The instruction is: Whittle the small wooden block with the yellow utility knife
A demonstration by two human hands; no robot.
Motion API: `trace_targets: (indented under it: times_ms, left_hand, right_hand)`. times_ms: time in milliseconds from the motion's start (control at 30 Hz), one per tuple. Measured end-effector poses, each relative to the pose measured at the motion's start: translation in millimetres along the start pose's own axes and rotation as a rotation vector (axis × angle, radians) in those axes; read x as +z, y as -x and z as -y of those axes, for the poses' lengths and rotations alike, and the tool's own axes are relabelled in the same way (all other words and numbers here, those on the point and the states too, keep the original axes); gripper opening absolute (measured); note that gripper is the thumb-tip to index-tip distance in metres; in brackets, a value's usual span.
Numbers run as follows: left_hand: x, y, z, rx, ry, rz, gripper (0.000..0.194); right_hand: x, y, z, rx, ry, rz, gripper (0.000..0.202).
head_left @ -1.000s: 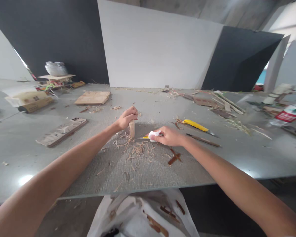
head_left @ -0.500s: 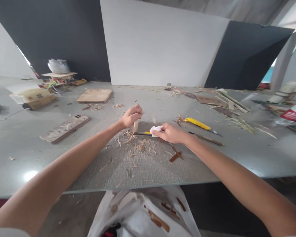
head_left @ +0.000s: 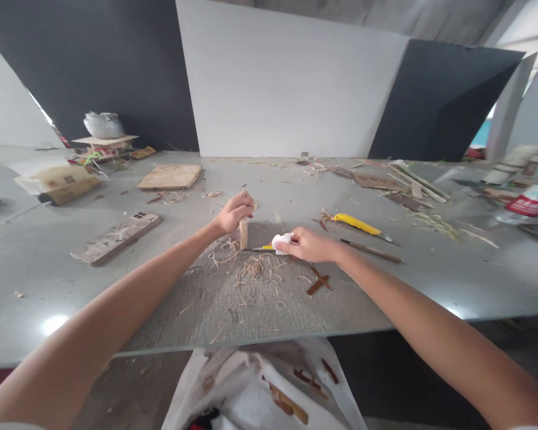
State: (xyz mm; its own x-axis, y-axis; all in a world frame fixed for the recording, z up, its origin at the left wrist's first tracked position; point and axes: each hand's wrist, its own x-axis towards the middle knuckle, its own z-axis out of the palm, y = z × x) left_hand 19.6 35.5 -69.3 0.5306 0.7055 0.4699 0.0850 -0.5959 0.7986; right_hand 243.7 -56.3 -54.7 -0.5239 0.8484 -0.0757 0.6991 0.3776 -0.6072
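Note:
My left hand point(head_left: 236, 212) is closed around the top of a narrow wooden strip point(head_left: 244, 234), which stands nearly upright on the table. My right hand point(head_left: 311, 245) grips a utility knife point(head_left: 268, 247) whose handle is wrapped in white tissue or cloth point(head_left: 283, 242); a bit of yellow shows past the wrap. The thin blade points left and meets the strip near its lower end. Curled wood shavings point(head_left: 253, 267) lie on the table just in front of the strip. Most of the knife's handle is hidden by the wrap and my fingers.
To the right lie a yellow knife point(head_left: 358, 224), a slim brown-handled tool point(head_left: 372, 251) and crossed brown wood pieces point(head_left: 318, 280). A phone point(head_left: 116, 237) and a wooden board point(head_left: 170, 177) lie left. Wood scraps point(head_left: 421, 182) and a red-labelled bottle point(head_left: 529, 206) are at far right.
The knife blade sits slightly lower on the strip, nearer its bottom end. Both hands keep their hold, and the view has shifted a little.

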Motion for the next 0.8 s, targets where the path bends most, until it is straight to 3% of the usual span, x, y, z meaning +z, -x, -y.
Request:
trace_targets:
  times_ms: [100,300,433,567,800]
  left_hand:
    - [-0.5,-0.2,2.8,0.017,-0.011,0.003,0.014]
    - [2.2,-1.7,1.0,0.020,-0.015,-0.026,0.014]
    - [3.6,-3.5,-1.0,0.037,-0.038,0.001,0.016]
    - [2.0,-3.8,4.7,-0.036,0.100,-0.054,0.013]
    - [2.7,-5.1,10.7,0.008,0.117,-0.029,0.014]
  right_hand:
    - [-1.7,1.7,-2.5,-0.069,-0.045,0.012,0.046]
    - [-2.5,-7.0,-1.0,-0.065,0.047,-0.091,0.046]
    - [-0.9,-10.4,0.8,0.012,0.089,-0.090,0.045]
    - [0.5,-11.5,-1.1,0.058,0.126,-0.072,0.047]
    - [-2.8,-7.3,-7.4,-0.025,0.046,-0.019,0.048]
